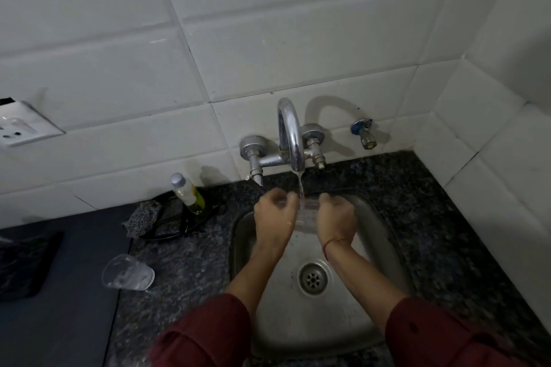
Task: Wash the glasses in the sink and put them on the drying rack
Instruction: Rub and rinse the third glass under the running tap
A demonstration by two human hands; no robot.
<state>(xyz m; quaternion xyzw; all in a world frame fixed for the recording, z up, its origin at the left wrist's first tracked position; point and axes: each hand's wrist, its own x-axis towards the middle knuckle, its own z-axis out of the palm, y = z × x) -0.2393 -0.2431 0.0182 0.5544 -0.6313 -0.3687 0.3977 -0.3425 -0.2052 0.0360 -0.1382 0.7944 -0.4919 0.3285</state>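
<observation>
Left grip (275, 213), right grip (337, 217) curled round glass (307, 217).

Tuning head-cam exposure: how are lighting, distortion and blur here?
Head view: dim, darker at the corners; wide-angle bows the wall tiles; the faucet casts a hard shadow rightward on them and carries glare; the clear glass held between left hand and right hand is faint, blurred under the stream.

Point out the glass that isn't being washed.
Head view, left side: the spare glass sits on the granite counter left of the sink, nearer the person than the soap bottle.
</observation>
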